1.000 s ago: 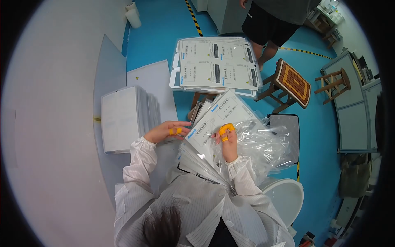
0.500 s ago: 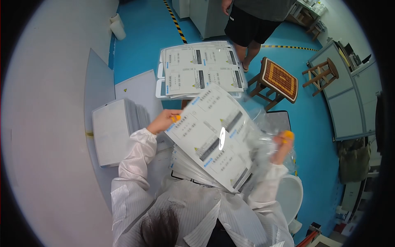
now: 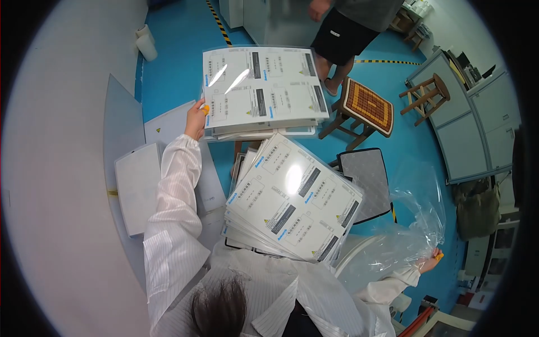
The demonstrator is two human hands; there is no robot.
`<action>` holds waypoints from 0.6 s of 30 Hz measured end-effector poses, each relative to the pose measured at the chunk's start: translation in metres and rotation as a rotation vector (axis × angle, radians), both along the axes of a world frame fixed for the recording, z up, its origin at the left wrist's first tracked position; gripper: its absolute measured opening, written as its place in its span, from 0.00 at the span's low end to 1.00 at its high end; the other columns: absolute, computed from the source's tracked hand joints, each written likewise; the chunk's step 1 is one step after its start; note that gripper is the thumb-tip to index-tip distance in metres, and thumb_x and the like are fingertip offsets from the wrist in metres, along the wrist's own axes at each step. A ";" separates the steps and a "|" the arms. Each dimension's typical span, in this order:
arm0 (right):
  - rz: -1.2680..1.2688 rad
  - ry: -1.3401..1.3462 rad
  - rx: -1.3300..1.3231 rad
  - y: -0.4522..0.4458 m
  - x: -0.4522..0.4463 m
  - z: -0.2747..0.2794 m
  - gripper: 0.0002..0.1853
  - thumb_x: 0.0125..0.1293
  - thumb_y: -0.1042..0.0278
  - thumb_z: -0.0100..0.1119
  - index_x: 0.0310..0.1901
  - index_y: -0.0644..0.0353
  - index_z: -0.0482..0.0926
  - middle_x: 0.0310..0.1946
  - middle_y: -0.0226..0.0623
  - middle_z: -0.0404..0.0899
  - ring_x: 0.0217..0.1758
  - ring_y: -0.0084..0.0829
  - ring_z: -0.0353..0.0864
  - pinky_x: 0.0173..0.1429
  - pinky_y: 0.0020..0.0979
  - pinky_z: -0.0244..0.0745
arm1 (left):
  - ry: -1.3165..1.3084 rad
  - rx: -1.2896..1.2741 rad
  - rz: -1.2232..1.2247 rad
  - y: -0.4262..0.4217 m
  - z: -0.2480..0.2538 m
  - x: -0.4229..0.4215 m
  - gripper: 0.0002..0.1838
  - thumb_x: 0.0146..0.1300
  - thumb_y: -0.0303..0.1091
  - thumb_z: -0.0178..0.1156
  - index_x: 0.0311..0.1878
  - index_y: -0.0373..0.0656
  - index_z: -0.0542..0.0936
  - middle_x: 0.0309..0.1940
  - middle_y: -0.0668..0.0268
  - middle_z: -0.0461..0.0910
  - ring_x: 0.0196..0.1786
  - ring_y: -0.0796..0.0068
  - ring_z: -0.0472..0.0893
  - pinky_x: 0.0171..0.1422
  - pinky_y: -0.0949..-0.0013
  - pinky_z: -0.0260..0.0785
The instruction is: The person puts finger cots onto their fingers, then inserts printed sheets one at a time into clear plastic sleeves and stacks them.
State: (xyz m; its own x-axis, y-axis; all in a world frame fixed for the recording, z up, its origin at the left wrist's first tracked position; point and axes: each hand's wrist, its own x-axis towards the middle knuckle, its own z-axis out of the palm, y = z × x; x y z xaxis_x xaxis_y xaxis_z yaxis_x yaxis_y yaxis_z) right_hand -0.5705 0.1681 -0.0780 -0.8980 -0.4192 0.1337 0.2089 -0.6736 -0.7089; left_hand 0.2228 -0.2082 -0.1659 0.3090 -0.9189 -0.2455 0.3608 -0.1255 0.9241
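Observation:
My left hand (image 3: 196, 119) is closed on the left edge of a printed label sheet (image 3: 264, 90), which lies over the far stack of sheets. Out at the lower right, my right hand (image 3: 431, 262) grips a crumpled clear plastic film (image 3: 404, 238), which spreads to the left and upward from it. Between my arms, close to my body, a fanned stack of printed sheets (image 3: 295, 196) rests with glossy glare on its top sheet. Yellow wraps show on fingers of both hands.
A white stack (image 3: 139, 191) stands at the left by the wall. On the right are a stool with a beaded seat (image 3: 368, 106), a round wooden stool (image 3: 438, 87), a grey padded seat (image 3: 365, 180) and cabinets (image 3: 466, 135). A person (image 3: 345, 39) stands beyond the far stack.
My left hand has carried a sheet from the near stack forward onto the far stack. My right hand has moved right and down with the film, away from the sheets.

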 end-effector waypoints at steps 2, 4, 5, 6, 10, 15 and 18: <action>0.037 0.044 0.002 0.002 -0.001 -0.002 0.11 0.67 0.66 0.46 0.26 0.55 0.63 0.19 0.25 0.56 0.24 0.19 0.54 0.32 0.19 0.54 | -0.017 0.014 0.030 -0.019 -0.024 -0.001 0.18 0.61 0.20 0.48 0.55 0.38 0.73 0.39 0.61 0.79 0.36 0.75 0.79 0.39 0.75 0.71; -0.026 0.191 0.079 -0.021 0.059 0.036 0.10 0.67 0.66 0.46 0.27 0.56 0.64 0.20 0.25 0.57 0.23 0.19 0.54 0.31 0.18 0.54 | -0.356 -0.015 0.084 -0.037 -0.060 0.010 0.16 0.59 0.25 0.54 0.51 0.39 0.76 0.35 0.61 0.81 0.35 0.73 0.80 0.38 0.72 0.71; -0.088 0.337 0.158 -0.034 0.092 0.059 0.10 0.68 0.66 0.45 0.28 0.57 0.64 0.20 0.26 0.58 0.23 0.18 0.53 0.30 0.18 0.53 | -0.356 -0.014 0.087 -0.036 -0.060 0.010 0.16 0.59 0.25 0.54 0.51 0.39 0.76 0.35 0.61 0.81 0.35 0.73 0.80 0.38 0.72 0.71; -0.082 0.337 0.160 -0.042 0.112 0.075 0.10 0.68 0.66 0.45 0.28 0.57 0.64 0.20 0.26 0.58 0.23 0.18 0.53 0.30 0.18 0.53 | -0.572 0.028 0.130 -0.034 -0.058 0.007 0.17 0.56 0.27 0.57 0.50 0.39 0.77 0.34 0.60 0.81 0.35 0.71 0.80 0.39 0.71 0.71; 0.172 0.603 0.244 -0.063 0.140 0.100 0.10 0.66 0.61 0.48 0.34 0.60 0.67 0.22 0.28 0.64 0.16 0.16 0.54 0.21 0.15 0.52 | -0.948 0.035 0.307 -0.017 -0.045 -0.004 0.19 0.50 0.31 0.63 0.48 0.39 0.78 0.34 0.56 0.81 0.36 0.68 0.81 0.42 0.69 0.71; 0.626 0.767 0.413 -0.112 0.272 0.104 0.20 0.61 0.52 0.58 0.44 0.59 0.69 0.23 0.28 0.70 0.15 0.13 0.62 0.17 0.14 0.54 | -0.957 -0.048 0.305 0.008 -0.024 -0.002 0.17 0.51 0.29 0.62 0.46 0.38 0.79 0.33 0.58 0.81 0.34 0.68 0.80 0.41 0.69 0.71; 1.060 0.763 0.653 -0.133 0.362 0.090 0.18 0.61 0.54 0.59 0.43 0.59 0.73 0.23 0.28 0.72 0.19 0.13 0.66 0.21 0.14 0.55 | -0.742 -0.026 -0.108 0.058 -0.007 0.005 0.13 0.52 0.31 0.62 0.42 0.37 0.80 0.29 0.61 0.81 0.32 0.73 0.79 0.38 0.73 0.70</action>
